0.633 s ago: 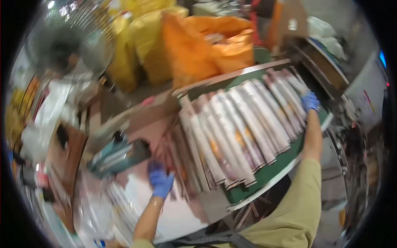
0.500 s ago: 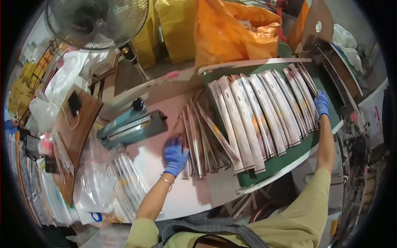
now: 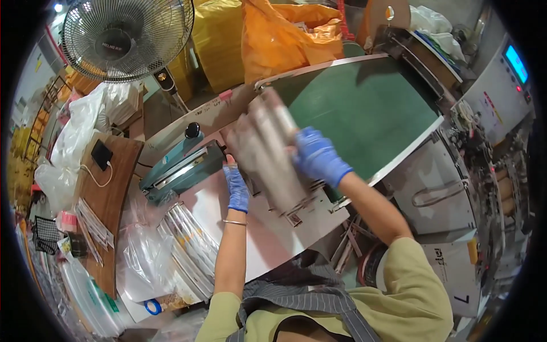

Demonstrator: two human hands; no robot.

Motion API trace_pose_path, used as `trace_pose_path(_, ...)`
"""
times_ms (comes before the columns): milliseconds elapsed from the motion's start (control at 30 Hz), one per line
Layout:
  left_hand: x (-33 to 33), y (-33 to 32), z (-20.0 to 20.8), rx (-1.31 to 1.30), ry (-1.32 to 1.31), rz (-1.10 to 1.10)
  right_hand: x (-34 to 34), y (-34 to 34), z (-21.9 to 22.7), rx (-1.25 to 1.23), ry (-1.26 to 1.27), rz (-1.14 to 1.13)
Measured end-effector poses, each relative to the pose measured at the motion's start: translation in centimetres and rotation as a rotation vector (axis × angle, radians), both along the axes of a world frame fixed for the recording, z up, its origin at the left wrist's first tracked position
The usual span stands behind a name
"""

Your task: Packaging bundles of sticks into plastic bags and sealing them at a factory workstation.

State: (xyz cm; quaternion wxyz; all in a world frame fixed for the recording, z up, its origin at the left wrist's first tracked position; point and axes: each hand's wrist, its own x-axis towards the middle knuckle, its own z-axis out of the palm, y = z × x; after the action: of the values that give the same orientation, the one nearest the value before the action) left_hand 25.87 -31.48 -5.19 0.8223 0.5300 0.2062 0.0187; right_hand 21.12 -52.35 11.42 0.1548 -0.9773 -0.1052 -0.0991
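A thick bundle of long, flat, narrow packets (image 3: pixel 266 151), pale and printed, stands tilted between my two hands above the left end of the green conveyor belt (image 3: pixel 364 108) and the pale tabletop (image 3: pixel 273 242). Motion blurs it. My right hand (image 3: pixel 320 155), in a blue glove, grips the bundle's right side. At its left edge is my left hand (image 3: pixel 236 185), gloved in blue with bare fingertips showing, closed against the packets; part of its grip is hidden. Just left of that hand sits a teal hand-lever bag sealer (image 3: pixel 185 168) with a black knob.
Clear plastic-wrapped packs (image 3: pixel 185 245) and a blue tape ring (image 3: pixel 152 306) lie at the table's near left. A wooden board (image 3: pixel 105 182) holds a phone (image 3: pixel 102 154). Beyond stand a fan (image 3: pixel 122 43) and an orange bag (image 3: pixel 290 43). Machinery (image 3: pixel 478 154) borders the right.
The packets that lay spread over the green belt are now gathered into one bundle at its left end. My right hand has swept far left with them; my left hand has moved up slightly.
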Motion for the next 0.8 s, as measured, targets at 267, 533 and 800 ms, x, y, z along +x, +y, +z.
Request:
trace_pose_path(267, -0.2, -1.8, 3.7, 0.605, 0.036, -0.166, 7.2, 4.0, -13.8, 0.636, 0.459, -0.432)
trace_pose_path(533, -6.3, 4.9, 3.7, -0.07, -0.007, -0.403, -1.1, 10.1, -10.8, 1.706, 1.081, -0.029)
trace_pose_path(800, -8.5, 8.5, 7.8, 0.121, -0.062, -0.571, -3.0, 11.2, -8.0, 1.368, 0.675, 0.018)
